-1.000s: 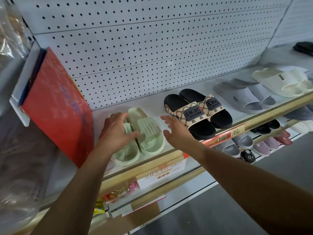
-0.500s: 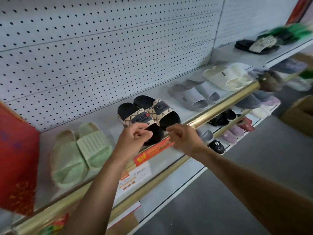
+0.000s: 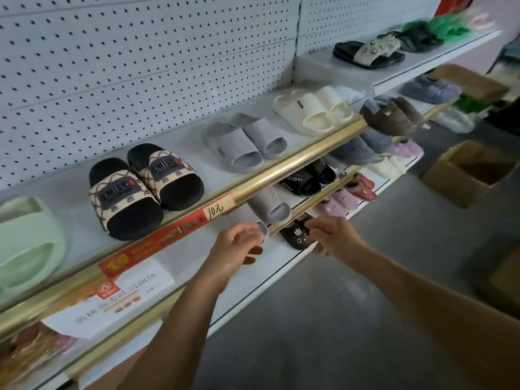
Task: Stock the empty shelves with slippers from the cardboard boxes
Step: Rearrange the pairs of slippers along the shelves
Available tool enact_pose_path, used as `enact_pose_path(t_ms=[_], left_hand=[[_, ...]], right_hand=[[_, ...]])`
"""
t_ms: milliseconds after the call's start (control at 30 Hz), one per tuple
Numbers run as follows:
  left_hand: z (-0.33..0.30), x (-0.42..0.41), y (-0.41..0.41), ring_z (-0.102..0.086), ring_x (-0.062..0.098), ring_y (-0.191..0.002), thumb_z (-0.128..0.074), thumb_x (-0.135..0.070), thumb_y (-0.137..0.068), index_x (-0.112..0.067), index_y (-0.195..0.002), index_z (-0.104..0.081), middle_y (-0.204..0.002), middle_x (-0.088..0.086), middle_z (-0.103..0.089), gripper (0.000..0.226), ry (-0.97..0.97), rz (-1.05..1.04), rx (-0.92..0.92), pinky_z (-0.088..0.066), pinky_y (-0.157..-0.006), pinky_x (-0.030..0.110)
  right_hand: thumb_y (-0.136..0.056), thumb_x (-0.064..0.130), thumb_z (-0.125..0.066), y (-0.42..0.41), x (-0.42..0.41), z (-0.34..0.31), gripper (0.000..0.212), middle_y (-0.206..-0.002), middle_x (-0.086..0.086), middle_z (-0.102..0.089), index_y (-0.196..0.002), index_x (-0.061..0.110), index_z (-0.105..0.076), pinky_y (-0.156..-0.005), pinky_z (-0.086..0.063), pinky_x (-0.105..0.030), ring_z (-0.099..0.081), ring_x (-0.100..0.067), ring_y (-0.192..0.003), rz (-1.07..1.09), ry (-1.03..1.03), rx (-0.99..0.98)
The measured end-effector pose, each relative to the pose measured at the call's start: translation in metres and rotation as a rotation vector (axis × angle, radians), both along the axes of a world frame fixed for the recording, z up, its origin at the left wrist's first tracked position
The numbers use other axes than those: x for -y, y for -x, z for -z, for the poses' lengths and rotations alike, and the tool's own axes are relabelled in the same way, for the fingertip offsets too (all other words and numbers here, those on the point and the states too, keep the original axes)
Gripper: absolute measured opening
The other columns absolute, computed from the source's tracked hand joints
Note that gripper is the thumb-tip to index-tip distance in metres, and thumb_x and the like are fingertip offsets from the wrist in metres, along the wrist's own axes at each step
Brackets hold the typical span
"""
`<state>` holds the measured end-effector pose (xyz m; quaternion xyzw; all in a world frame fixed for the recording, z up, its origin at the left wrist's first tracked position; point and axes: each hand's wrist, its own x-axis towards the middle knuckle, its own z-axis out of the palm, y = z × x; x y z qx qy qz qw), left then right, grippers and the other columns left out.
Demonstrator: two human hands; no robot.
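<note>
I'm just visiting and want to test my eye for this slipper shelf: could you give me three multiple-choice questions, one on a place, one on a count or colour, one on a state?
1. Where do the black SMILE slippers sit?
A. between the green pair and the grey pair
B. right of the cream pair
C. on the floor

2. What does the handwritten price tag read?
A. 5
B. 10
C. 25

3. What state is the cardboard box in?
A. taped shut
B. crushed flat
C. open on top

Key: 1 A, green lies to their left and grey to their right; 2 B, "10" shows on the rail; 3 C, its dark inside shows.
</note>
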<state>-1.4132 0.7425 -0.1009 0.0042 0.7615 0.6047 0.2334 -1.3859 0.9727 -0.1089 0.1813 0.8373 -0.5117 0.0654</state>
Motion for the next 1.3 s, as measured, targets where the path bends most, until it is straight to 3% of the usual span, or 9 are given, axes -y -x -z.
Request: enact_pose_path(t_ms=[333, 500, 667, 767, 833, 933, 1033, 1200, 1300], left_hand=[[0.068, -0.028, 0.056, -0.07, 0.03, -0.096, -0.064, -0.021, -0.093, -0.015, -0.119, -0.059, -0.106, 0.013, -0.071, 0.027, -0.048, -0.301, 0.287, -0.056, -0.083, 0.038], [0.116, -0.038, 0.106, -0.068, 0.03, -0.1, -0.073, -0.02, -0.086, -0.015, -0.131, -0.053, -0.11, 0.011, -0.068, 0.049, -0.044, -0.398, 0.367, -0.054, -0.094, 0.044], [0.159, -0.061, 0.13, -0.046, 0.029, -0.13, -0.083, -0.022, -0.076, -0.018, -0.147, -0.033, -0.145, 0.009, -0.04, 0.087, 0.27, -0.341, 0.143, -0.042, -0.106, 0.04], [0.184, -0.072, 0.132, -0.031, 0.029, -0.138, -0.088, -0.031, -0.066, -0.027, -0.154, -0.014, -0.153, 0.008, -0.021, 0.115, 0.473, -0.23, 0.034, -0.032, -0.109, 0.037], [0.201, -0.079, 0.13, -0.021, 0.028, -0.142, -0.089, -0.036, -0.064, -0.032, -0.155, -0.005, -0.158, 0.002, -0.008, 0.123, 0.55, -0.21, -0.025, -0.028, -0.111, 0.036], [0.227, -0.086, 0.13, -0.009, 0.025, -0.147, -0.089, -0.041, -0.062, -0.031, -0.155, 0.001, -0.161, 0.0, 0.006, 0.129, 0.625, -0.261, -0.109, -0.023, -0.113, 0.034], [0.254, -0.091, 0.136, -0.003, 0.025, -0.149, -0.089, -0.05, -0.057, -0.033, -0.154, 0.004, -0.162, -0.001, 0.008, 0.136, 0.635, -0.389, -0.194, -0.022, -0.115, 0.039], [0.285, -0.095, 0.151, -0.018, 0.03, -0.146, -0.091, -0.056, -0.046, -0.025, -0.155, 0.0, -0.159, 0.002, -0.004, 0.146, 0.606, -0.576, -0.276, -0.03, -0.114, 0.041], [0.302, -0.093, 0.166, -0.024, 0.033, -0.144, -0.076, -0.072, -0.032, -0.03, -0.153, -0.004, -0.157, 0.005, -0.013, 0.147, 0.599, -0.595, -0.318, -0.033, -0.114, 0.046]], right_hand=[[-0.091, 0.007, -0.057, 0.076, -0.033, 0.069, 0.017, -0.075, -0.003, -0.06, -0.104, 0.015, -0.064, -0.051, -0.046, -0.023, -0.057, -0.012, -0.062, 0.038, 0.111, 0.166], [-0.089, 0.006, -0.057, 0.123, -0.048, 0.105, 0.026, -0.078, -0.004, -0.06, -0.113, 0.013, -0.064, -0.049, -0.047, -0.024, -0.056, -0.017, -0.068, 0.01, 0.101, 0.174], [-0.08, 0.009, -0.07, 0.165, -0.062, 0.145, 0.046, -0.081, 0.003, -0.06, -0.124, 0.015, -0.057, -0.062, -0.046, -0.023, -0.056, -0.012, -0.07, -0.088, -0.005, 0.178], [-0.073, 0.02, -0.076, 0.186, -0.067, 0.164, 0.066, -0.106, 0.002, -0.055, -0.132, 0.028, -0.046, -0.072, -0.043, -0.023, -0.054, -0.014, -0.093, -0.232, -0.177, 0.174], [-0.07, 0.025, -0.077, 0.201, -0.072, 0.179, 0.079, -0.12, -0.002, -0.043, -0.137, 0.033, -0.036, -0.088, -0.043, -0.031, -0.048, -0.023, -0.111, -0.33, -0.221, 0.163], [-0.067, 0.031, -0.081, 0.222, -0.08, 0.201, 0.097, -0.13, -0.003, -0.031, -0.145, 0.035, -0.023, -0.097, -0.033, -0.031, -0.035, -0.027, -0.126, -0.441, -0.232, 0.094], [-0.062, 0.039, -0.084, 0.245, -0.081, 0.225, 0.111, -0.141, -0.001, -0.023, -0.148, 0.036, -0.013, -0.102, -0.03, -0.036, -0.028, -0.027, -0.13, -0.522, -0.27, -0.048], [-0.049, 0.07, -0.071, 0.268, -0.064, 0.26, 0.129, -0.153, -0.004, -0.01, -0.149, 0.033, 0.0, -0.114, -0.026, -0.048, -0.017, -0.033, -0.141, -0.553, -0.34, -0.146], [-0.045, 0.074, -0.065, 0.276, -0.052, 0.281, 0.13, -0.152, -0.006, -0.013, -0.148, 0.034, 0.003, -0.114, -0.026, -0.048, -0.02, -0.036, -0.14, -0.53, -0.357, -0.218]])
